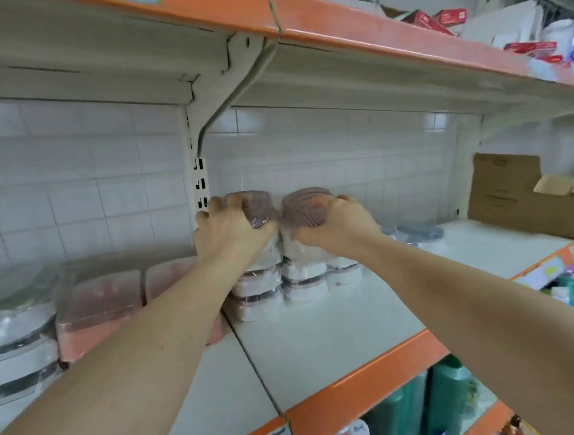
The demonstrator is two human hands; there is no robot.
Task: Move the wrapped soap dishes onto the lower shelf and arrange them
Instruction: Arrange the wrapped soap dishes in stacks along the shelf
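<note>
Two hands set dishes atop stacks on shelf (323, 345).
Left hand (226, 230) clutched left dish (253, 202), right hand (336, 225) clutched right dish (300, 206); tall stacks (277, 283) could topple if nudged.

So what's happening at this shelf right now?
A person is stocking a white store shelf with an orange front edge. Each hand grips a plastic-wrapped round soap dish with a brownish ribbed top: the left hand holds one, the right hand another, both at the top of stacks of wrapped white dishes near the tiled back wall. Pink rectangular wrapped boxes sit to the left.
</note>
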